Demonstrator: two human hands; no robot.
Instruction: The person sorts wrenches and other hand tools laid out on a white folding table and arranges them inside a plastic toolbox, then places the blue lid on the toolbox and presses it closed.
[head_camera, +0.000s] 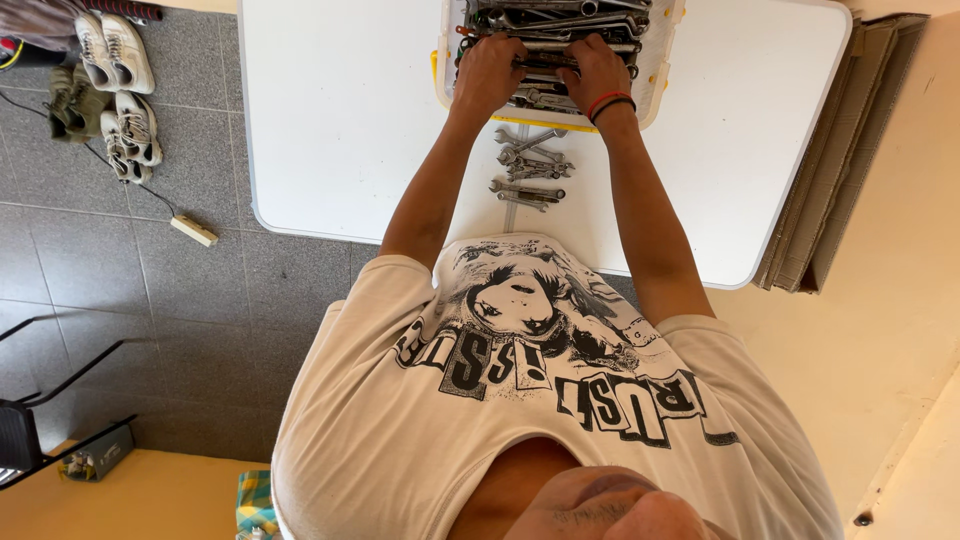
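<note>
A white plastic bin (655, 70) with a yellow rim stands at the far side of the white table (340, 110), heaped with steel wrenches (555, 20). Both my hands are down in that heap. My left hand (487, 72) has its fingers curled over the wrenches on the left side. My right hand (597, 68), with red and black bands on its wrist, is curled over wrenches beside it. A wrench (545, 63) runs across between the two hands. The fingertips are hidden among the tools.
Several loose wrenches (530, 167) lie on the table between my forearms, just before the bin. Flat cardboard sheets (830, 160) lean at the table's right. On the grey tile floor at the left are shoes (118, 60), a corded plug block (193, 231) and a black chair frame (40, 400).
</note>
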